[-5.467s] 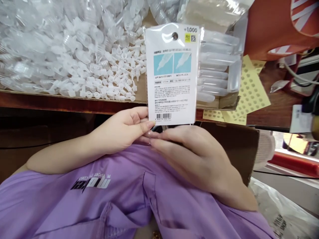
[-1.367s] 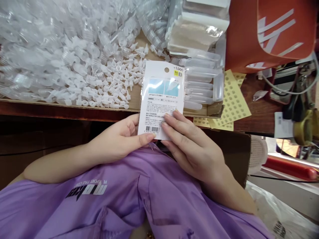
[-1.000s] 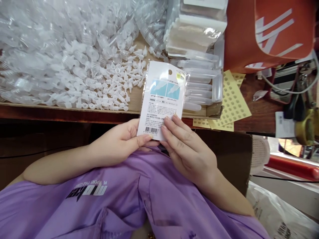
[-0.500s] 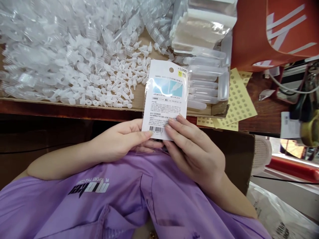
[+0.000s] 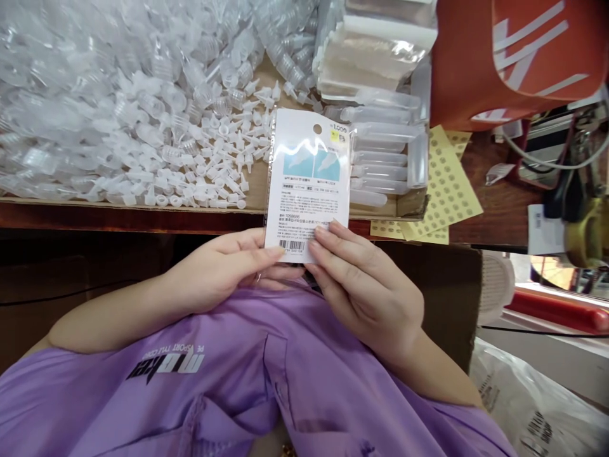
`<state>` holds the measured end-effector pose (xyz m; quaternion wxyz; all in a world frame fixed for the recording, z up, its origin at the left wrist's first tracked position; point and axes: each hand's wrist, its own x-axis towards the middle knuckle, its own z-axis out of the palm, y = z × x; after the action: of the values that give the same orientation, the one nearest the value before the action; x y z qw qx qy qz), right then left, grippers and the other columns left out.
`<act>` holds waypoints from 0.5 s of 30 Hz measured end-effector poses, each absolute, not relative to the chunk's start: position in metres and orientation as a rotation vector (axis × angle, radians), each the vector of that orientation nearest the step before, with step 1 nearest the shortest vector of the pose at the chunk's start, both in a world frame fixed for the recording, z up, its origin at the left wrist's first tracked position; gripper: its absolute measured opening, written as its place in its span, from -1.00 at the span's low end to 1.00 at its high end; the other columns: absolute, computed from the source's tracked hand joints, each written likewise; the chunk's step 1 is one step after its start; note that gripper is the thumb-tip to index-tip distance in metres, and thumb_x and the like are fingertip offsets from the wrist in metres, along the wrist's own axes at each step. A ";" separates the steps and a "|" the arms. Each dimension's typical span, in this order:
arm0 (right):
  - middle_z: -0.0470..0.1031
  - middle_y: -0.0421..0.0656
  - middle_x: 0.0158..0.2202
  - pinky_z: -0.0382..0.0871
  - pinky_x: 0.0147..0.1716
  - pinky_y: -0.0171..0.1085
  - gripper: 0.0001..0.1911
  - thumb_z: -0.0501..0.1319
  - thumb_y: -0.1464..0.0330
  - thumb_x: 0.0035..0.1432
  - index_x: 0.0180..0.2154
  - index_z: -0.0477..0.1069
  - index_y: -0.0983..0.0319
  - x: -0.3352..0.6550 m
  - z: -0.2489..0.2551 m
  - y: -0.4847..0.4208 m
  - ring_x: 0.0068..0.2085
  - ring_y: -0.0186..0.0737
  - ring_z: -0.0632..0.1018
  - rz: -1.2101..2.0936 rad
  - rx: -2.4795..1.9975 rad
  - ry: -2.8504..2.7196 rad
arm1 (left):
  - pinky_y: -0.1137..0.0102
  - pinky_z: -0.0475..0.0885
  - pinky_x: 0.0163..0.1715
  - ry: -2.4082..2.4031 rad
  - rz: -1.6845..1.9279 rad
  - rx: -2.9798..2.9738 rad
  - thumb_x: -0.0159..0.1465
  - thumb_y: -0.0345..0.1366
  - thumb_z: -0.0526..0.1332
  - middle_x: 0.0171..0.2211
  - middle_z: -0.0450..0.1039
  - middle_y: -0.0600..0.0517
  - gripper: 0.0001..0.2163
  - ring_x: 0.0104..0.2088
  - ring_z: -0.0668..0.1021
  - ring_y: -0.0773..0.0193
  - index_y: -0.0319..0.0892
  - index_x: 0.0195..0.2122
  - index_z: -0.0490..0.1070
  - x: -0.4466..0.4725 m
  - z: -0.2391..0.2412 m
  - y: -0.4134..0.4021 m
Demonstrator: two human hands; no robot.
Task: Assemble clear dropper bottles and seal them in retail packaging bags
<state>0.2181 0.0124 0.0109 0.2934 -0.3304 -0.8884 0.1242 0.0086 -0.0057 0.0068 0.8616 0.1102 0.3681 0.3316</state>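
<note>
A flat clear packet with a white printed card (image 5: 307, 197) is held upright between both hands, just in front of the cardboard tray. The card carries two blue pictures, small print, a barcode and a round hole near its top. My left hand (image 5: 242, 257) grips the lower left corner, thumb on the front and fingers behind. My right hand (image 5: 373, 279) closes on the lower right corner, its fingers lying over the front. Behind the card are small white nozzle tips (image 5: 216, 181) and clear tubes (image 5: 385, 158).
The cardboard tray (image 5: 402, 206) holds heaped clear bottle parts (image 5: 95, 82) and a stack of clear plastic bags (image 5: 366, 57). To its right are yellow sticker sheets (image 5: 450, 190), a red box (image 5: 469, 63), black-handled scissors (image 5: 561, 197) and a tape roll (image 5: 587, 231).
The whole view has shifted slightly, so tray, hands and packet sit a little further left. The glare on the packet has changed its shape. Both hands keep their hold.
</note>
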 end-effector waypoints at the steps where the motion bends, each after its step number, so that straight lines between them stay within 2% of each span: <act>1: 0.59 0.02 -0.02 0.55 0.11 -0.09 -0.62 0.31 0.56 0.14 0.02 0.47 0.30 0.219 0.010 0.012 0.11 -0.08 0.56 0.345 -0.879 -2.359 | 0.29 0.54 -0.04 0.779 0.703 0.203 0.34 -0.27 0.25 0.03 0.58 -0.13 -0.74 -0.09 0.66 0.12 -0.16 0.02 0.55 0.008 0.007 -0.005; 5: 0.57 0.01 0.02 0.53 0.13 -0.04 -0.54 0.28 0.57 0.15 0.10 0.42 0.26 0.223 0.007 0.009 0.14 -0.06 0.53 0.400 -0.884 -2.343 | 0.18 0.53 0.01 0.875 0.686 0.278 0.33 -0.25 0.26 0.04 0.57 -0.15 -0.72 -0.04 0.63 0.05 -0.18 0.03 0.55 0.007 0.012 -0.003; 8: 0.55 0.05 0.02 0.48 0.17 -0.09 -0.56 0.29 0.60 0.11 0.06 0.43 0.33 0.227 0.006 0.008 0.17 -0.07 0.51 0.408 -0.872 -2.332 | 0.24 0.48 0.08 0.910 0.703 0.387 0.26 -0.32 0.34 -0.01 0.61 -0.07 -0.76 -0.03 0.63 0.10 -0.16 -0.05 0.60 0.006 0.015 -0.002; 10: 0.55 0.05 0.03 0.48 0.18 -0.11 -0.57 0.29 0.60 0.11 0.05 0.43 0.33 0.230 0.007 0.008 0.18 -0.09 0.50 0.403 -0.866 -2.351 | 0.30 0.49 0.06 0.923 0.730 0.401 0.23 -0.37 0.36 -0.08 0.64 -0.03 -0.80 -0.09 0.65 0.15 -0.16 -0.11 0.62 0.008 0.016 -0.001; 13: 0.54 0.04 0.04 0.45 0.19 -0.03 -0.57 0.30 0.49 0.15 0.07 0.40 0.32 0.235 0.011 0.007 0.19 -0.02 0.48 0.352 -0.860 -2.413 | 0.33 0.54 -0.04 0.934 0.723 0.406 0.22 -0.36 0.38 -0.14 0.66 -0.03 -0.79 -0.18 0.67 0.19 -0.18 -0.11 0.60 0.012 0.015 0.001; 15: 0.53 0.03 0.04 0.28 0.31 0.02 -0.56 0.36 0.36 0.11 0.04 0.42 0.29 0.238 0.014 0.005 0.26 0.02 0.40 0.228 -0.843 -2.435 | 0.31 0.55 -0.06 0.931 0.700 0.389 0.24 -0.33 0.36 -0.14 0.66 -0.06 -0.78 -0.19 0.68 0.18 -0.21 -0.08 0.57 0.015 0.015 0.002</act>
<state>0.2382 0.0054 0.0137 0.2739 -0.3135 -0.9053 0.0848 0.0148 0.0019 0.0154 0.8174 0.1826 0.4368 0.3282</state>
